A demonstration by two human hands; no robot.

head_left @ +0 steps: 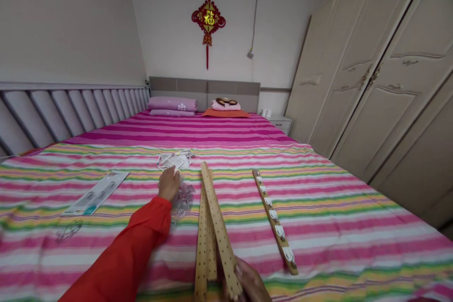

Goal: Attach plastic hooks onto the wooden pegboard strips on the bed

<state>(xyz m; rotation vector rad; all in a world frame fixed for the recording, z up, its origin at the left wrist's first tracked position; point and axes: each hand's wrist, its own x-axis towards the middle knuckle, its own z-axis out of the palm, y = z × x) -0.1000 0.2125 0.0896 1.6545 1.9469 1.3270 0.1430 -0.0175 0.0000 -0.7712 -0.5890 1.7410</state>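
My left hand [169,184], in a red sleeve, reaches forward with its fingers curled together; what they grip, if anything, is hidden. Just beyond its fingertips lies a pile of white pieces in clear wrapping [177,159]. Beside the hand, a clear plastic bag [183,198] contains small metal parts. At the lower middle, my right hand [252,282] is closed around the near end of a wooden strip with rows of small holes [220,222]. That strip lies at an angle over two similar perforated strips [201,240]. To their right rests a wooden rail with several white hooks [274,217].
A striped sheet [329,226] covers the bed beneath everything. On the left lie a flat clear package [101,193] and a small transparent item [70,230]. A slatted rail [71,108] borders the left; wardrobes [382,89] stand on the right. Folded bedding [172,104] sits by the headboard.
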